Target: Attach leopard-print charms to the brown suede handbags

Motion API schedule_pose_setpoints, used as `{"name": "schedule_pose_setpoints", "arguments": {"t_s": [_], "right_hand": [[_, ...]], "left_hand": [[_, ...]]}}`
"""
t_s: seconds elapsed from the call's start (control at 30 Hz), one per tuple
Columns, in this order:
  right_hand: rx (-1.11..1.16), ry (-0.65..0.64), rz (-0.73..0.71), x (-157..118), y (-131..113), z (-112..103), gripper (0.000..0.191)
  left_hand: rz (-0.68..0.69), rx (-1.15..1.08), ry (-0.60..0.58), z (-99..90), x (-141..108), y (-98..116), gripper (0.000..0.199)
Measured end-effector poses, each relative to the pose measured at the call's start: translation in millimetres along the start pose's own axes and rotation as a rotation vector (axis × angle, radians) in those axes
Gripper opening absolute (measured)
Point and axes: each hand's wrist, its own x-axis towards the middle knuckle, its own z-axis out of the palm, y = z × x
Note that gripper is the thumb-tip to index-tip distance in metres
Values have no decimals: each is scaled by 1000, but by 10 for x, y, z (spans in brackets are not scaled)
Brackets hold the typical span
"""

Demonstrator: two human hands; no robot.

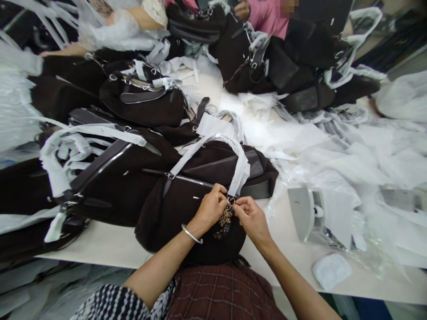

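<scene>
A dark brown handbag (pixel 187 213) lies on the table right in front of me, its handle (pixel 239 166) wrapped in white paper. At the handle's right base hangs a leopard-patterned charm (pixel 226 216) on a metal ring (pixel 231 201). My left hand (pixel 212 206) pinches at the ring from the left, a silver bangle on its wrist. From the other side my right hand (pixel 248 214) is closed, thumb and finger on the ring. Which part of the ring each fingertip grips is too small to make out.
More dark bags with wrapped handles (pixel 93 178) crowd the left and back. White wrapping sheets (pixel 320 142) cover the right side. A white box-like holder (pixel 302 213) and a round white pad (pixel 332 271) sit right. Co-workers' hands (pixel 242 10) show across the table.
</scene>
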Motion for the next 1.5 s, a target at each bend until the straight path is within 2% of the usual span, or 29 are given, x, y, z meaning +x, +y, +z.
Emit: {"name": "schedule_pose_setpoints", "arguments": {"t_s": [0.17, 0.33, 0.5, 0.6, 0.77, 0.93, 1.07, 1.23, 1.5], "right_hand": [[11, 33, 47, 72, -41, -38, 30], [32, 3, 126, 195, -76, -30, 33], [178, -56, 266, 280, -126, -58, 35], [288, -80, 315, 273, -170, -78, 35], [336, -92, 329, 246, -208, -74, 38], [322, -84, 348, 254, -208, -58, 38], [337, -93, 351, 252, -187, -60, 40], [315, -104, 337, 244, -171, -65, 39], [296, -154, 295, 273, -134, -91, 38]], "left_hand": [[-73, -109, 31, 49, 9, -10, 22], [-120, -122, 82, 91, 20, -21, 21], [-99, -77, 86, 79, 11, 37, 6], [-84, -58, 121, 60, 1, 77, 8], [-122, -64, 144, 25, 28, 112, 15], [-81, -53, 187, 30, -7, 106, 18], [-76, -121, 147, 84, -58, 33, 16], [-150, -239, 87, 140, -74, -28, 14], [-9, 1, 135, 62, -4, 41, 13]]}}
